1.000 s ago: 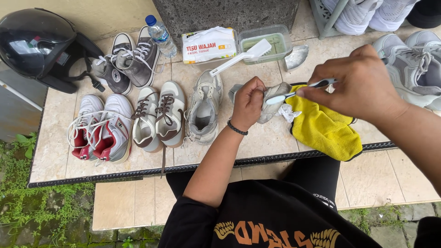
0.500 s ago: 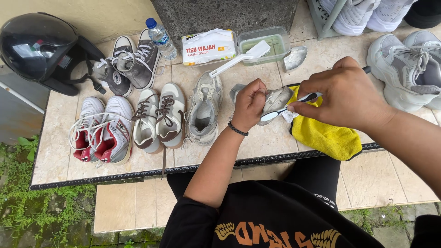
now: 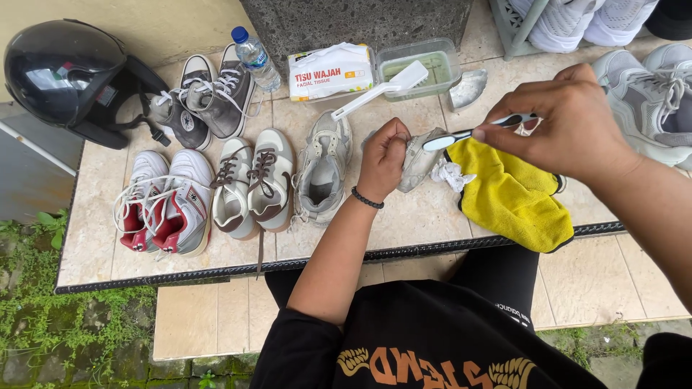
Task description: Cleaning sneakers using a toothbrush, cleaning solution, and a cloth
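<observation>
Near the middle of the frame the left hand (image 3: 386, 155) is gripping the heel end of a grey shoe (image 3: 422, 158), fingers curled tight around it, so the shoe is sitting right under and just to the right of that hand, resting on the tiled ledge (image 3: 94, 245). The right hand (image 3: 569, 122) is coming in from the right side, pinching a toothbrush (image 3: 468, 134) between thumb and fingertips, and the brush head is pointing left and touching the shoe. Just below the brush a crumpled tissue (image 3: 448, 173) is lying beside a yellow cloth (image 3: 515, 198), which is hanging a bit over the ledge's edge. Left of the held shoe its matching grey shoe (image 3: 322, 169) is standing, then a beige pair (image 3: 252, 184) and a red and white pair (image 3: 162, 202). Toward the top a tissue pack (image 3: 330, 70), a plastic tub (image 3: 422, 65) with a white brush (image 3: 382, 88) leaning on it, a water bottle (image 3: 254, 57) and dark sneakers (image 3: 209, 94) are sitting, with a black helmet (image 3: 65, 72) in the upper left.
</observation>
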